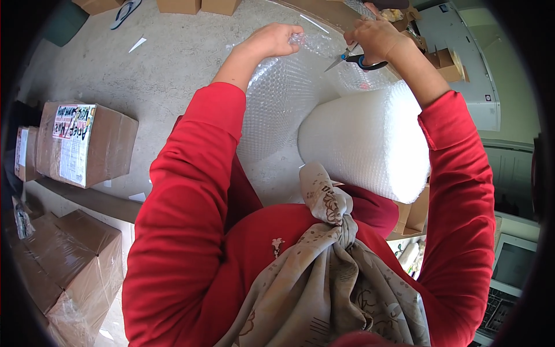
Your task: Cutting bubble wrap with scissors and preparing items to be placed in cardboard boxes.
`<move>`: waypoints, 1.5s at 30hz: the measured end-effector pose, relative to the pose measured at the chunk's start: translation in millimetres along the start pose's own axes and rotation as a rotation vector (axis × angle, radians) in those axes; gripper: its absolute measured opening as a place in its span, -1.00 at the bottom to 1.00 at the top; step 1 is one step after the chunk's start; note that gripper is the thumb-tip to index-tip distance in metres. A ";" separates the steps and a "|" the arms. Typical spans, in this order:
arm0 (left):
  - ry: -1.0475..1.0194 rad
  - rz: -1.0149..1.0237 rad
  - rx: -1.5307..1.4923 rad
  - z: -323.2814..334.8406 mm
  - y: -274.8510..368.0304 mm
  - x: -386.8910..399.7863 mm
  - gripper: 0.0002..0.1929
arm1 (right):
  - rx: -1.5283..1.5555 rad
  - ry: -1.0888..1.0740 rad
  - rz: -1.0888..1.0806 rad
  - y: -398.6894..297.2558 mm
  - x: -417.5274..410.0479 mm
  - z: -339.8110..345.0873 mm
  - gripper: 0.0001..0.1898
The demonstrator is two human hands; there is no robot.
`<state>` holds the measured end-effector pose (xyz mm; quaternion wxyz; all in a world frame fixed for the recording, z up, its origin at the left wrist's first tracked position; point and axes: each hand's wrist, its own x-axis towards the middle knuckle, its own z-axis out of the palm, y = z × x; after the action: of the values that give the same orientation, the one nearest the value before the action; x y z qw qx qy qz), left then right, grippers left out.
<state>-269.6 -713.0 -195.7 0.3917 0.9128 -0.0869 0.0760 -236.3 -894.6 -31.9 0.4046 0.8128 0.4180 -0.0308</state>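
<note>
A sheet of bubble wrap (277, 117) hangs down from my left hand (274, 40), whose thumb and fingers pinch its gathered upper edge. To the right, my right hand (373, 40) holds a pair of scissors (366, 65) with black and blue handles. The blades are spread, and one points down and left across the clear wrap between my hands. Whether they touch the film I cannot tell. Below the scissors, a thick white roll of bubble wrap (351, 139) rests close in front of my body, beside the loose sheet.
Taped cardboard boxes (108, 143) stand at left, one bearing labels and handwriting. A larger plastic-wrapped carton (82, 260) is at lower left. A flip-flop (125, 13), paper scraps (138, 44) and other boxes (178, 6) lie across the concrete floor. An open carton (443, 64) stands at upper right.
</note>
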 end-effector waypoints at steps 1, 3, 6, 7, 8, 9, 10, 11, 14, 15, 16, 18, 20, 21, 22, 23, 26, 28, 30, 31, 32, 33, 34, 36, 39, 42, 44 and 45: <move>0.032 0.050 -0.027 -1.3 1.1 -0.9 -0.63 | -0.023 -0.022 -0.011 0.5 1.1 -0.4 -0.46; 0.065 0.099 -0.055 -6.8 3.6 -3.8 -0.62 | -0.036 -0.017 0.001 0.9 2.3 -2.7 -0.46; 0.061 0.096 -0.180 -15.1 5.4 -9.2 -0.62 | -0.027 -0.046 0.027 1.5 0.9 -13.1 -0.42; 0.040 0.108 -0.164 -14.2 4.9 -10.1 -0.65 | -0.003 -0.079 0.040 1.1 0.2 -18.4 -0.40; 0.020 0.120 -0.149 -13.7 3.8 -11.0 -0.69 | -0.008 -0.075 0.032 0.6 0.9 -23.4 -0.40; 0.024 0.117 -0.151 -13.8 3.2 -11.5 -0.69 | 0.018 -0.111 0.024 0.8 1.2 -27.5 -0.38; 0.047 0.159 -0.159 -13.8 2.4 -12.3 -0.72 | 0.044 -0.148 0.015 0.0 1.9 -30.3 -0.36; 0.069 0.201 -0.167 -13.8 1.4 -12.9 -0.74 | 0.040 -0.148 0.011 -3.0 2.8 -32.2 -0.36; 0.082 0.219 -0.180 -15.8 -4.4 -12.6 -0.74 | 0.028 -0.158 0.031 -12.6 8.7 -35.3 -0.34; 0.085 0.215 -0.182 -16.4 -4.8 -12.0 -0.74 | 0.061 -0.176 0.006 -12.7 11.2 -34.1 -0.38; 0.081 0.219 -0.189 -17.3 -5.3 -11.3 -0.74 | 0.095 -0.193 -0.018 -12.5 13.7 -32.6 -0.41; 0.078 0.222 -0.197 -19.8 -5.8 -10.9 -0.74 | 0.072 -0.182 -0.043 -10.0 18.7 -26.2 -0.45; 0.057 0.126 -0.084 -22.9 -5.3 -11.2 -0.73 | 0.052 -0.172 -0.062 -6.5 21.8 -21.0 -0.50; 0.059 0.124 -0.082 -21.4 -12.4 -11.9 -0.73 | 0.044 -0.137 -0.069 -7.8 23.2 -23.3 -0.53; 0.100 0.171 0.059 -19.1 -19.5 -14.1 -0.71 | 0.036 -0.103 -0.075 -9.1 23.9 -25.7 -0.57; 0.141 0.217 0.200 -16.3 -25.3 -15.1 -0.69 | 0.036 -0.101 -0.075 -11.7 24.2 -28.0 -0.57; 0.264 0.276 0.141 4.5 2.4 -13.5 -0.66 | 0.051 -0.132 -0.033 -17.3 21.8 -30.6 -0.58; 0.129 0.201 0.148 10.0 23.9 -10.0 -0.67 | 0.008 -0.056 -0.163 -15.2 17.6 -28.8 -0.67; -0.007 0.124 0.156 12.1 29.7 -8.8 -0.69 | -0.008 -0.099 -0.125 -17.2 16.7 -30.9 -0.62; 0.011 0.161 0.150 13.2 29.2 -7.8 -0.69 | -0.024 -0.138 -0.089 -18.3 16.9 -32.9 -0.56; 0.028 0.198 0.144 14.4 28.7 -6.8 -0.70 | -0.024 -0.138 -0.088 -18.4 17.5 -33.6 -0.56; 0.025 0.204 0.143 14.2 30.6 -6.2 -0.70 | -0.029 -0.166 -0.071 -17.6 17.5 -33.7 -0.53; 0.030 0.260 0.119 13.5 31.6 -6.3 -0.70 | -0.034 -0.193 -0.055 -17.5 17.3 -34.1 -0.50; 0.032 0.317 0.097 12.9 30.3 -7.1 -0.69 | -0.033 -0.218 -0.085 -21.2 14.8 -41.5 -0.45; -0.005 0.327 0.060 11.4 26.5 -9.3 -0.70 | -0.029 -0.263 -0.123 -27.8 19.0 -42.3 -0.38; -0.082 0.337 0.049 7.7 28.1 -11.7 -0.72 | 0.000 -0.339 -0.131 -28.7 28.2 -32.6 -0.30; -0.092 0.351 0.030 5.2 28.7 -12.9 -0.74 | 0.024 -0.389 -0.136 -26.9 31.0 -28.6 -0.22; -0.090 0.352 0.037 3.3 26.3 -13.1 -0.74 | 0.035 -0.393 -0.149 -25.9 31.6 -28.7 -0.23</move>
<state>-287.9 -732.0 -182.2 0.3514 0.8930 -0.2612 0.1039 -242.3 -845.9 -41.3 0.4610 0.7649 0.3891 -0.2258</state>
